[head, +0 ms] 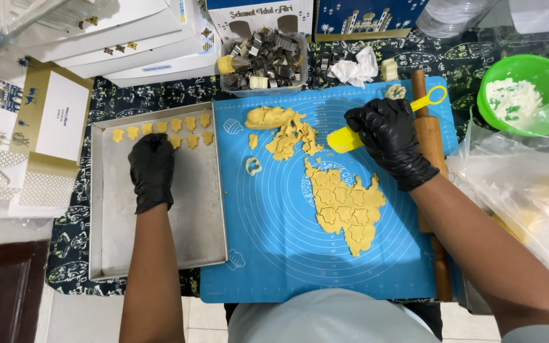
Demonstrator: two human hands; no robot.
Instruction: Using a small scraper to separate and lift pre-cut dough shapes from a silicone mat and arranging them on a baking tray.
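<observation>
White boxes (122, 38) stacked at 11 o'clock. Metal tray (160, 241) at 9, w/ two short rows of cut cookies (163, 130) along its top edge. Left hand (152, 170), black glove, lies palm down on tray, fingers close together, tips touching lower cookie row; holds nothing. Blue mat (274, 254) centre: cutter (253, 166) just right of tray, scrap dough (287, 133) at 12, rolled dough sheet (344, 203) w/ cut shapes in middle. Tub of cutters (263, 62) above mat. Right hand (390, 141), gloved, at 1 o'clock, fingers wrapped round yellow scraper (344, 140), blade beside scraps. Rolling pin (432, 146) under wrist. Green bowl (525, 70) of flour at 2.
</observation>
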